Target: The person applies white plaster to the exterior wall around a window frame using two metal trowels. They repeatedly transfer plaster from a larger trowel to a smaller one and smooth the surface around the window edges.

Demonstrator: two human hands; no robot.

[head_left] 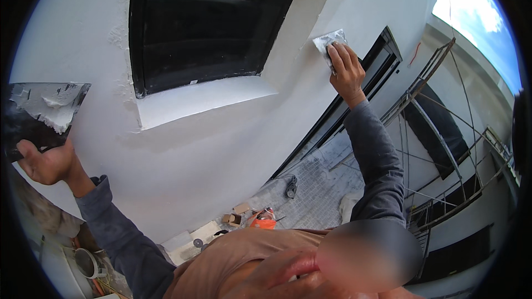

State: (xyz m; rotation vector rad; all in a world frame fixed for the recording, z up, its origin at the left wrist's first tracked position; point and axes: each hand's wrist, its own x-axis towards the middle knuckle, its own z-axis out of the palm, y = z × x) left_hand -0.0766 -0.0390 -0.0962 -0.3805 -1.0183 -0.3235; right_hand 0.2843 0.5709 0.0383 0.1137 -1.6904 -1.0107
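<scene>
My right hand (348,72) grips a flat steel plastering trowel (328,39) smeared with white plaster. Its blade lies against the white wall (194,171), just right of the window recess. At the far left, my left hand (51,165) is closed around the underside of a dark plaster hawk (27,124), whose grip I cannot see. A lump of white plaster (60,109) sits on the hawk's upper part. Between my two hands is a dark window (210,27) with a white sill (205,97). A patchy, greyer band of plaster runs beneath the sill.
Metal scaffolding (443,116) stands on the right, beyond a dark-framed door (382,55). On the paved floor (316,188) below lie an orange bag (262,220), a small cardboard box (233,220) and a dark coiled object (291,187). A bucket (87,263) is at lower left.
</scene>
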